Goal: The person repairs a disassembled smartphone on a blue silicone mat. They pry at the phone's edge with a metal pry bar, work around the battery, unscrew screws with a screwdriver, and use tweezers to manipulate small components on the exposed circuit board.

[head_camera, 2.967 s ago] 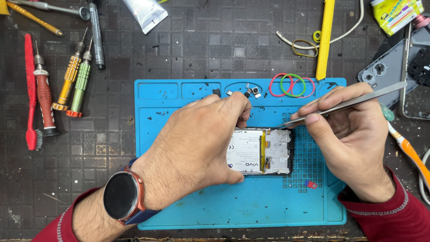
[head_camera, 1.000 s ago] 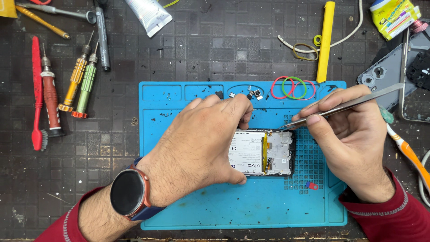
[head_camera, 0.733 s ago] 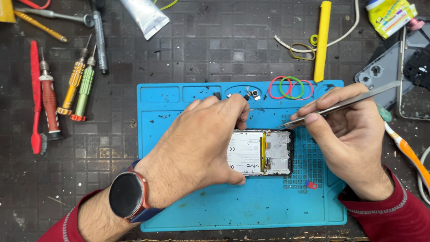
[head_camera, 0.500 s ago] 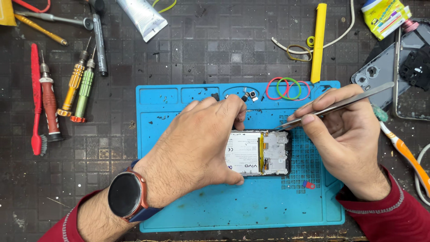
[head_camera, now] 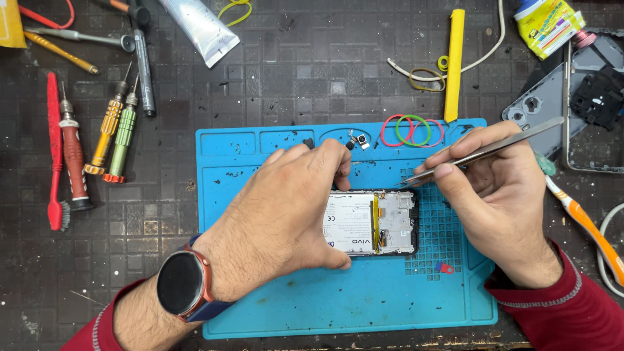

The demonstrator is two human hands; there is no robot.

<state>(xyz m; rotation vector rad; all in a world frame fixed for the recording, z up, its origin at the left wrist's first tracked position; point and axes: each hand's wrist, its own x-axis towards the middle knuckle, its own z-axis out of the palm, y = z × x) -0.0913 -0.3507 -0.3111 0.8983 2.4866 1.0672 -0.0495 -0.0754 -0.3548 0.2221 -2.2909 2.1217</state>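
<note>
The blue mat [head_camera: 273, 312] lay at the bench's near edge, and the opened phone [head_camera: 380, 223] sat flat right of the mat's middle. My left hand [head_camera: 286, 218] arched palm-down over the phone's left half, fingertips pressing its far edge and thumb hooked on its near edge, clamping it in place; the watch [head_camera: 183, 284] faced up on that wrist. My right hand [head_camera: 497, 195] rested at the mat's right edge, thumb and forefinger pinching the tweezers [head_camera: 484, 151], whose tips hovered by the phone's far right corner. Rubber bands [head_camera: 411, 130] lay at the mat's far edge.
</note>
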